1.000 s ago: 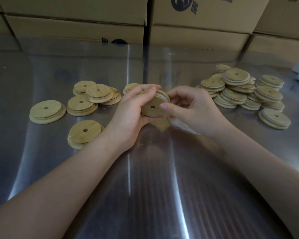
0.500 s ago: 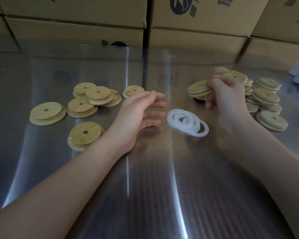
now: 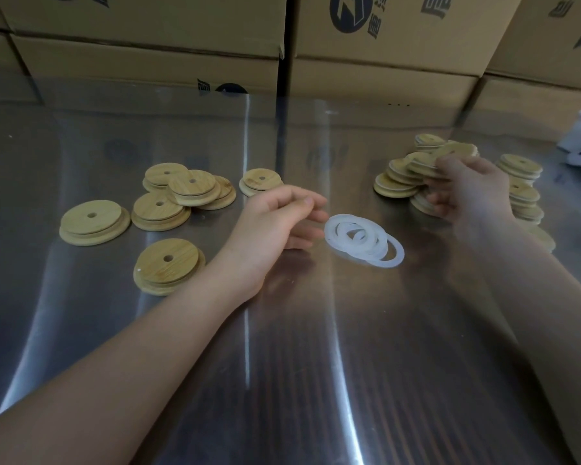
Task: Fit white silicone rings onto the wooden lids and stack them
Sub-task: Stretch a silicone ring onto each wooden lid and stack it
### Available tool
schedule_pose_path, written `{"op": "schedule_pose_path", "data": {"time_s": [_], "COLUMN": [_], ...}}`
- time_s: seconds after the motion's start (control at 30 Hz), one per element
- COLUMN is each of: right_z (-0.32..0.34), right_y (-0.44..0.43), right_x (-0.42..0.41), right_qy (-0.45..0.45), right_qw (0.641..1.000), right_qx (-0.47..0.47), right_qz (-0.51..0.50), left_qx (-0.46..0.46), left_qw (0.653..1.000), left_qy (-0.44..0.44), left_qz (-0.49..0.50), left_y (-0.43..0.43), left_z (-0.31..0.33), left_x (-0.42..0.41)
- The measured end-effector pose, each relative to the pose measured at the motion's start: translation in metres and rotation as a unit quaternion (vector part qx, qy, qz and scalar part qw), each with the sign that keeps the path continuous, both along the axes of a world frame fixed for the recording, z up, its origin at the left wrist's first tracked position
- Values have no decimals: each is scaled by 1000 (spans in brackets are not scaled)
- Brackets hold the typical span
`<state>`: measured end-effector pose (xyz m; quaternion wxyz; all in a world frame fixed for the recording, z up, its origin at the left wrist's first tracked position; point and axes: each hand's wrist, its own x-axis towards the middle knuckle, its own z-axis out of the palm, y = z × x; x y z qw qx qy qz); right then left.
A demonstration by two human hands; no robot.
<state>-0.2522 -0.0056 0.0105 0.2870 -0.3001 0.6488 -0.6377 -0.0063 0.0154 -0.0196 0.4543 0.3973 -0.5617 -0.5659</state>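
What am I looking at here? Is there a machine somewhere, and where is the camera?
There is no machine here. These are a person's two bare hands, filmed by one camera worn on the head, looking forward and down. On the shiny metal table a small heap of white silicone rings lies in the middle. Bare wooden lids lie to the left, and to the right is a pile of lids that show white edges. Cardboard boxes stand behind. The left hand hangs open beside the rings and holds nothing. The right hand reaches to the right pile with its fingers curled round one lid, though that part is blurred.
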Motion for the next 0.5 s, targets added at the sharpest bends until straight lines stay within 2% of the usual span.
{"op": "schedule_pose_path", "data": {"time_s": [0.1,0.23,0.4,0.5], "right_z": [-2,-8,-17,-19], "right_y": [-2,-5,-7,-8], "right_x": [-3,-9,-16,-19], "right_qy": [37,132,314,360], "right_qw": [999,990,946,927], "right_qx": [15,36,55,78], "right_qz": [2,-30,-59,-74], "left_qx": [-16,-31,-89,-134], "left_qw": [1000,999,989,977], "left_qy": [-17,-36,-114,-164], "left_qz": [-1,2,24,39], "left_y": [1,3,4,4], "left_z": [0,0,-2,-3], "left_x": [-1,-3,-4,-3]}}
